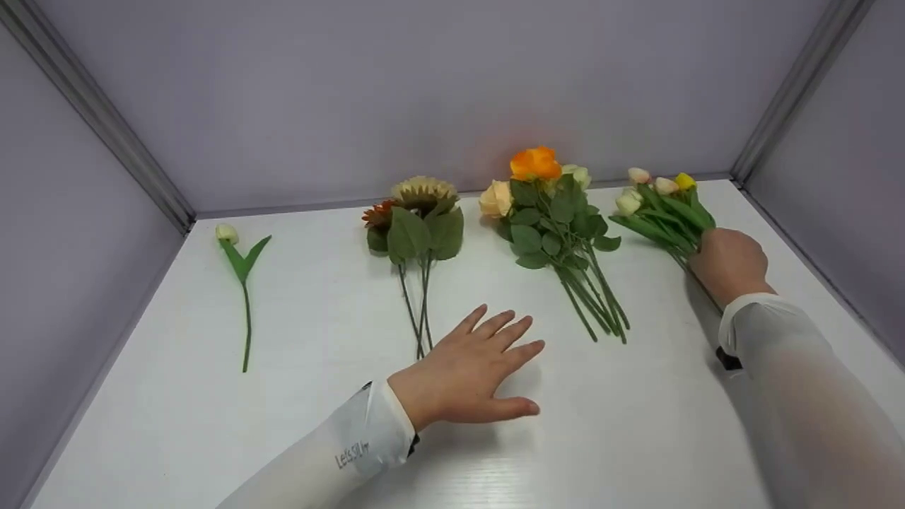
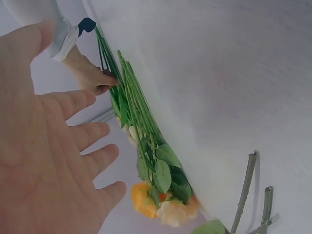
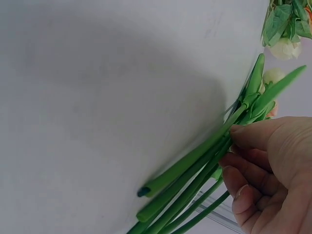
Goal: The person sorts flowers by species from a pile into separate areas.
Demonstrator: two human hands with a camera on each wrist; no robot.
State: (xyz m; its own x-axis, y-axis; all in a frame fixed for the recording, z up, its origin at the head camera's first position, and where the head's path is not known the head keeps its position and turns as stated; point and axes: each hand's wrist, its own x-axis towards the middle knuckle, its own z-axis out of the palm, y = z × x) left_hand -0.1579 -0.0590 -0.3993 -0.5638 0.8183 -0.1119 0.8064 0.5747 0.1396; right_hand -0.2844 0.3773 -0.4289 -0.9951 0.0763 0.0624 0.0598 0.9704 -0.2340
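Note:
At the right of the table, my right hand [image 1: 730,265] pinches the green stems of a tulip bunch [image 1: 668,212] with white, pink and yellow heads. In the right wrist view the thumb and fingers [image 3: 246,178] close on the stems [image 3: 195,170], whose cut ends point away from the heads. My left hand [image 1: 474,371] is spread with straight fingers over the table's middle and holds nothing. Its wrist lies near the lower stem ends of the sunflower-like bunch [image 1: 417,226]. In the left wrist view the left palm [image 2: 44,161] shows bare.
A bunch of roses [image 1: 548,212], orange, peach and white, lies between the hands toward the back. One white tulip [image 1: 244,268] lies alone at the left. Grey panels [image 1: 452,92] wall the white table [image 1: 177,424] at the back and both sides.

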